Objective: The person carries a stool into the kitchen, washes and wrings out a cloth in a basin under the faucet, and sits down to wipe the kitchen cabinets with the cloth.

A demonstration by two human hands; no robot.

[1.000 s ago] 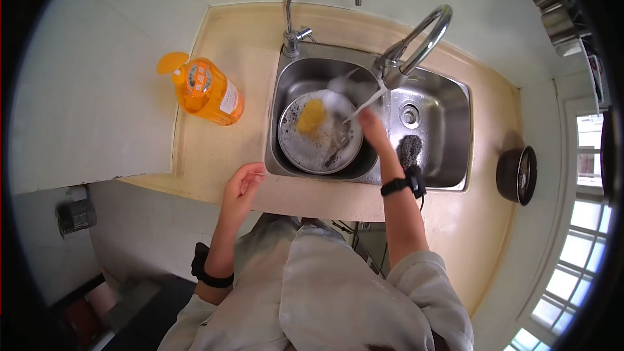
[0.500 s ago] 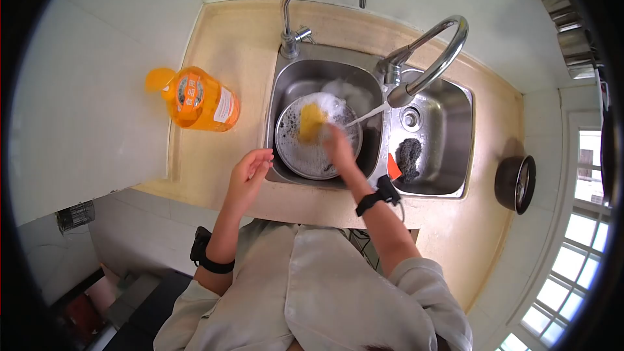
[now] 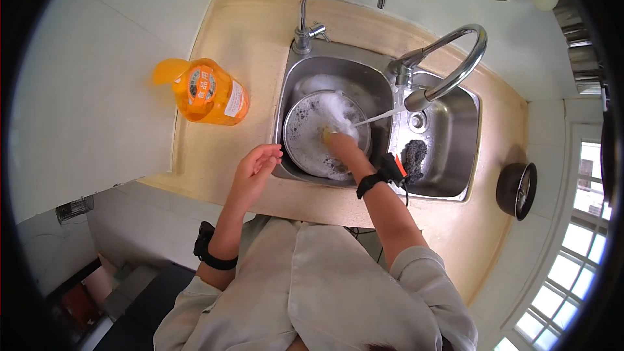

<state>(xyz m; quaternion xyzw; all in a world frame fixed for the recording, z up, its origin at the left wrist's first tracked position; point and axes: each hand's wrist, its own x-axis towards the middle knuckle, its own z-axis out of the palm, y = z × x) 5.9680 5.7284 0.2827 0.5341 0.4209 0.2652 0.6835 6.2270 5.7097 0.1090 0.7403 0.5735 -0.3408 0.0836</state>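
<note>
A round metal basin (image 3: 290, 151) full of sudsy water sits in the left sink bowl (image 3: 281, 114). White foam (image 3: 336, 107) floats on the water, and dark specks show across it. My right hand (image 3: 340, 144) is down in the basin, fingers closed on a yellow sponge (image 3: 327, 135) that is mostly hidden by the hand and the water. Beside the sink's near left corner, my left hand (image 3: 255, 164) hovers with its fingers loosely stretched out and holds nothing. Water runs from the right faucet (image 3: 419, 99) slantwise into the basin.
An orange detergent bottle (image 3: 211, 94) stands left of the sink. The right sink bowl (image 3: 448, 149) holds a dark mesh scourer (image 3: 414, 158), with something orange (image 3: 400, 166) by the divider. A second faucet (image 3: 302, 39) rises behind. A dark pot (image 3: 515, 190) is at the far right.
My right hand has gone down onto the sponge, which was floating in plain sight and is now mostly covered. My left hand stays beside the sink. The whole view has shifted slightly.
</note>
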